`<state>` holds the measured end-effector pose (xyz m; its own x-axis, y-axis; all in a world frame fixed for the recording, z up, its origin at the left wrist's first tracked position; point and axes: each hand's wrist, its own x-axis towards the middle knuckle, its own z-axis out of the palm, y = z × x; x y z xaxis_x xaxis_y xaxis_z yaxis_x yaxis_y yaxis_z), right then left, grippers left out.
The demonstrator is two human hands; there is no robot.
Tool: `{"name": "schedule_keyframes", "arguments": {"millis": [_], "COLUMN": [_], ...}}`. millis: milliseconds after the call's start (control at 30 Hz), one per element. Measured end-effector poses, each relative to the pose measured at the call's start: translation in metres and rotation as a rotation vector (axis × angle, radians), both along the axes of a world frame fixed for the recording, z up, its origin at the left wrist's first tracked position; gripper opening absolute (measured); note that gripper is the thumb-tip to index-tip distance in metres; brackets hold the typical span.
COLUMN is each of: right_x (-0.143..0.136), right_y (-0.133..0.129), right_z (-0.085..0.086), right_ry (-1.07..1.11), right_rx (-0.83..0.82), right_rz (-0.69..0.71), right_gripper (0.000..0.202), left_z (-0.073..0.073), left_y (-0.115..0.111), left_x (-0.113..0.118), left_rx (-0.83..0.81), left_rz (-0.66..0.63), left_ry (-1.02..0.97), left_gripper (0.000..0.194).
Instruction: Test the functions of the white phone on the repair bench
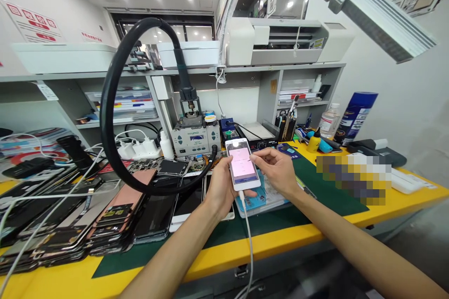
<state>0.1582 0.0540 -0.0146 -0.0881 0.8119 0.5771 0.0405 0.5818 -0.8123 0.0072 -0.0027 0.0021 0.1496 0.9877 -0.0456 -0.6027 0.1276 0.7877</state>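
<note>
L hand (pixel 221 186) has its grip closed round the left side of the white phone (pixel 243 163), tilted above the table (pixel 217 258) w/ a cord (pixel 249 233) in its bottom end; R hand (pixel 277 170) has thumb & index nearly together at the right edge, can't tell if holding anything. Prob. mid-step on the lit screen; next touch calls for a steady L grip. Stacked phones (pixel 128 194) lie off to the left.

The phone (pixel 242 163) lies in the left hand (pixel 221 187) over the mat (pixel 122 261), the right hand (pixel 277 173) at its right edge. Handset stacks (pixel 133 187) lie left on the bench (pixel 213 261). Behind sits the station (pixel 196 142), then a shelf (pixel 140 75) with a printer (pixel 280 49) atop. Rightward, a can (pixel 356 119) stands beside a bottle (pixel 329 124).
</note>
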Motion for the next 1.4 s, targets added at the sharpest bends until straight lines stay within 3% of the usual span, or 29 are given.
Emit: {"name": "schedule_keyframes", "arguments": {"millis": [133, 533, 900, 1233, 1400], "right_x": [0.0, 0.003, 0.006, 0.005, 0.012], "right_y": [-0.001, -0.004, 0.001, 0.01, 0.018], "right_z": [-0.002, 0.006, 0.004, 0.004, 0.006], "right_ry": [-0.006, 0.051, 0.101, 0.249, 0.488], "right_rx": [0.028, 0.053, -0.02, -0.23, -0.587], "right_rz": [0.024, -0.074, -0.068, 0.107, 0.278], "right_gripper": [0.022, 0.022, 0.026, 0.028, 0.02], "left_z": [-0.003, -0.006, -0.007, -0.002, 0.002], "left_y": [0.002, 0.006, 0.008, 0.006, 0.008], "left_x": [0.002, 0.002, -0.003, -0.004, -0.007], "left_rx": [-0.06, -0.075, -0.097, -0.077, -0.066], "left_rz": [0.034, 0.12, 0.037, 0.041, 0.013], "left_ry": [0.071, 0.188, 0.081, 0.061, 0.02], "left_gripper": [0.04, 0.04, 0.039, 0.042, 0.047]}}
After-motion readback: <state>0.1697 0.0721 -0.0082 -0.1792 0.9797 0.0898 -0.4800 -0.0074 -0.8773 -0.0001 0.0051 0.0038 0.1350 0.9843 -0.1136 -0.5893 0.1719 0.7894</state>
